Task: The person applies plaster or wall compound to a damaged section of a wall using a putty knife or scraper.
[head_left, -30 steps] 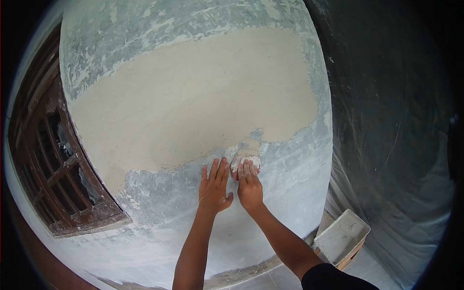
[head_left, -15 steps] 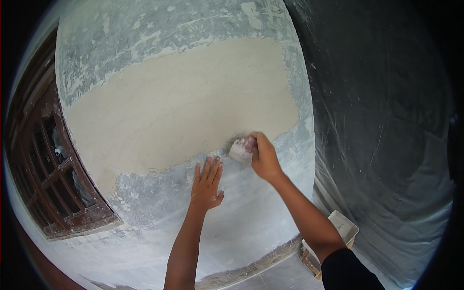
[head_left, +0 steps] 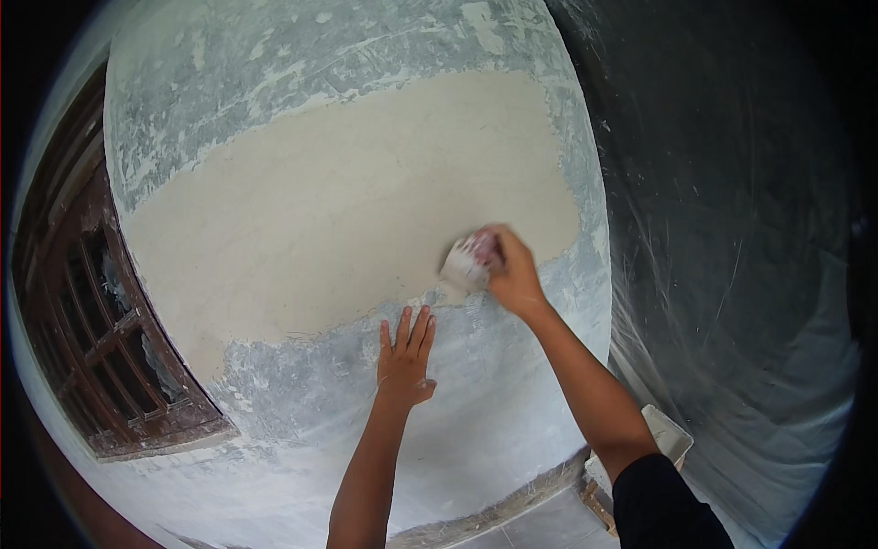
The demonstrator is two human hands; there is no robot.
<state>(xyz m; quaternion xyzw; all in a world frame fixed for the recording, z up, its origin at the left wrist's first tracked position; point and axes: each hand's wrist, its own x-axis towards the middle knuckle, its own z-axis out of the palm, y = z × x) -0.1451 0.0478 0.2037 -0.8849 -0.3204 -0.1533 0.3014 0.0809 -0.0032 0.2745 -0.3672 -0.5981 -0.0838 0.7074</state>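
Note:
My right hand is closed round a putty knife, its broad blade smeared whitish and its grip reddish. The blade lies against the wall at the lower edge of a wide beige coat of putty; motion blurs it a little. Left of it, my left hand rests flat on the grey, patchy wall with its fingers spread. Those fingertips lie just below the beige edge.
On the left, a dark brown wooden window frame with panes is set in the wall. A dark plastic sheet hangs along the right. Below it, a whitish tray stands by a wooden piece on the tiled floor.
My right hand has moved the putty knife upward, further onto the beige coat. The view has shifted slightly; my left hand stays spread on the wall.

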